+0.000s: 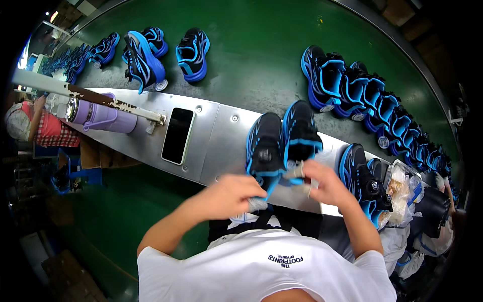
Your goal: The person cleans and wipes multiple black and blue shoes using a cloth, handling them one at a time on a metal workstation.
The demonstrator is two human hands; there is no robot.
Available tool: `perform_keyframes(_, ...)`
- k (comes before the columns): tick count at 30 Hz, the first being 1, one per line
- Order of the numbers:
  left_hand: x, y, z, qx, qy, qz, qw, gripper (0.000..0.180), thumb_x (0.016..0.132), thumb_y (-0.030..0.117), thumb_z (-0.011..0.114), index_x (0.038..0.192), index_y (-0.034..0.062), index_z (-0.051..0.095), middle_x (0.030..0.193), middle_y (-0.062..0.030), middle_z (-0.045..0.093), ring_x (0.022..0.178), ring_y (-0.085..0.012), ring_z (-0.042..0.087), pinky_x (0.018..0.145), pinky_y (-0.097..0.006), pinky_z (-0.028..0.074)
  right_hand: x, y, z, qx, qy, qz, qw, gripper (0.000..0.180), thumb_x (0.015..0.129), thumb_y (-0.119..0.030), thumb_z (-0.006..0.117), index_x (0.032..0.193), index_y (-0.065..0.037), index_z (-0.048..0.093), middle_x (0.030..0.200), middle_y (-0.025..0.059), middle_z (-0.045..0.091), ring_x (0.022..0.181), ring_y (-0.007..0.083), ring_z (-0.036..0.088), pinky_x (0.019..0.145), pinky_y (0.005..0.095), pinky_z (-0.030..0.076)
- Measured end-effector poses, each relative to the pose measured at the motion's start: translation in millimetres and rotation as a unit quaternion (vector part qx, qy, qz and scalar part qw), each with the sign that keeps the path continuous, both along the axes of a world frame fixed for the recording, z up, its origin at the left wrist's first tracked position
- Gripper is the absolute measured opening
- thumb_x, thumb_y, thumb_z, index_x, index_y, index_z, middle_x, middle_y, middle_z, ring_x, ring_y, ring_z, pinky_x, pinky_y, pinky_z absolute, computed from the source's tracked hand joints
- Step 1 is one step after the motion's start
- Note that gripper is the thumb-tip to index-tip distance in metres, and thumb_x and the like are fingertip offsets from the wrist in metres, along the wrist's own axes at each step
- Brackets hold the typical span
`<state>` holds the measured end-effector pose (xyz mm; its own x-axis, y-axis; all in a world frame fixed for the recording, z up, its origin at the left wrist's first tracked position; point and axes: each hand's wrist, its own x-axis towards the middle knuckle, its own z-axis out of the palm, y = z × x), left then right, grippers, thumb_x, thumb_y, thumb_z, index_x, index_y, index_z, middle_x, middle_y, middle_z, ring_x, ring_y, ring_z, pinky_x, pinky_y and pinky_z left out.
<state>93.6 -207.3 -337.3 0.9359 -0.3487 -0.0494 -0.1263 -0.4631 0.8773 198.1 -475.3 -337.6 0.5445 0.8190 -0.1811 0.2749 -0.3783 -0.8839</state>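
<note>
Two black-and-blue sneakers stand side by side in front of me, toes pointing away: the left sneaker (265, 146) and the right sneaker (301, 128). My left hand (232, 196) is closed at the left sneaker's heel, its fingers on the light-blue collar edge. Its thumb wears a pale finger cover. Just behind the right sneaker's heel, my right hand (324, 182) has curled fingers with a gap between thumb and forefinger. Covers show on those fingertips too. The forefinger reaches toward the space between the two heels, where slight blur hides the exact contact.
A metal ledge (201, 148) carries a phone (178, 136) and a lilac bottle (108, 117). Beyond it runs a green belt (251, 55) with sneaker rows (372, 95) on both sides. More sneakers (359, 176) and a plastic-lined bin (402, 189) are at right. People sit at both sides.
</note>
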Motion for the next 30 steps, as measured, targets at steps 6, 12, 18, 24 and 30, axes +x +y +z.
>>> perform_keyframes(6,125.0,184.5,-55.7,0.178,-0.234,0.648,0.702,0.049,0.083,0.032,0.072,0.114,-0.0026,0.058,0.108,-0.0197,0.061,0.096,-0.0317,0.058,0.085,-0.04,0.046,-34.8,-19.6,-5.7,-0.05,0.035,-0.076,0.995,0.049,0.07,0.001,0.062,0.116,-0.016,0.068,0.087,0.0076,0.052,0.075,0.0205,0.054,0.071,0.0305,0.047)
perform_keyframes(12,181.5,294.7,-121.8,0.19,0.105,0.756,0.617,0.056,0.072,0.053,0.075,0.103,0.0072,0.069,0.12,-0.0126,0.065,0.12,-0.0366,0.052,0.097,-0.051,0.041,-30.3,-21.0,-4.7,-0.048,0.068,-0.055,0.995,0.054,0.07,0.003,0.06,0.12,-0.018,0.067,0.091,0.0057,0.053,0.077,0.019,0.053,0.074,0.029,0.048)
perform_keyframes(18,176.4,263.7,-162.0,0.35,-0.223,0.596,0.687,0.023,0.086,0.031,0.062,0.096,0.0099,0.061,0.102,-0.0112,0.068,0.1,-0.038,0.06,0.086,-0.055,0.04,-33.3,-26.1,-13.8,-0.04,0.086,-0.051,0.994,0.06,0.067,0.006,0.056,0.123,-0.015,0.064,0.098,0.0066,0.053,0.08,0.0204,0.054,0.076,0.0287,0.05)
perform_keyframes(24,222.3,256.0,-85.2,0.51,-0.069,0.367,0.775,0.023,0.089,0.032,0.059,0.098,0.0113,0.057,0.096,-0.0119,0.069,0.095,-0.0379,0.063,0.08,-0.054,0.039,-29.9,-20.9,-1.3,-0.07,0.063,-0.045,0.995,0.045,0.077,-0.004,0.067,0.121,-0.016,0.064,0.096,0.008,0.054,0.082,0.0223,0.055,0.073,0.0313,0.048)
perform_keyframes(30,212.8,252.4,-85.2,0.475,-0.082,0.204,0.852,0.025,0.089,0.035,0.06,0.101,0.0131,0.054,0.095,-0.0155,0.067,0.096,-0.038,0.063,0.077,-0.052,0.042,-48.2,-27.7,9.8,-0.079,-0.061,-0.065,0.993,0.041,0.076,0.0,0.068,0.117,-0.008,0.064,0.101,0.0098,0.057,0.086,0.0255,0.058,0.075,0.0348,0.049)
